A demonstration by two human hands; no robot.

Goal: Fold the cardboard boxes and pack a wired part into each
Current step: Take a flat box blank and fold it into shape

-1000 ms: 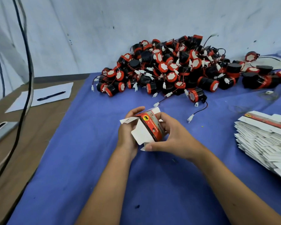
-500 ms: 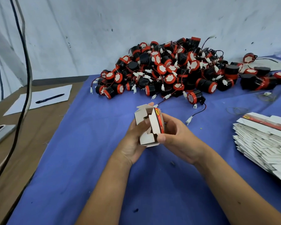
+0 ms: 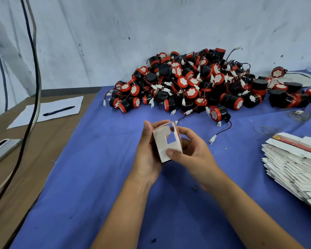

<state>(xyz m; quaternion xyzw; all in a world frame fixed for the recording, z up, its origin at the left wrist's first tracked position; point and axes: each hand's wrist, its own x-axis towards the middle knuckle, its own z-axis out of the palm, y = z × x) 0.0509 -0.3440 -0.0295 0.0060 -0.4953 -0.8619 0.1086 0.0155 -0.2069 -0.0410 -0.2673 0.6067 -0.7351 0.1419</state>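
— Head view first: what carries everything?

— A table spread with a blue cloth; along its left edge a strip of bare brown tabletop shows. A scuffed white wall stands behind the far edge.

— And the box?

— Both hands hold a small white cardboard box above the middle of the cloth, tilted, with a square gap showing between its flaps. The left hand wraps its fingers round the box's left side, thumb up at the top corner. The right hand grips the right side, its thumb pressed on the lower front face.

— The wired parts?

— A big pile of black-and-red wired parts lies against the far edge, spreading towards the far right corner. One part sits loose at the pile's near side, its wire trailing to a white plug just right of the hands.

— Anything at the edges?

— A stack of flat boxes fills the right edge. On the brown strip lie a sheet of paper with a pen on it, and a grey device nearer the left edge. Dark cables hang down over that side. Open cloth lies between the hands and the near edge, crossed only by the forearms.
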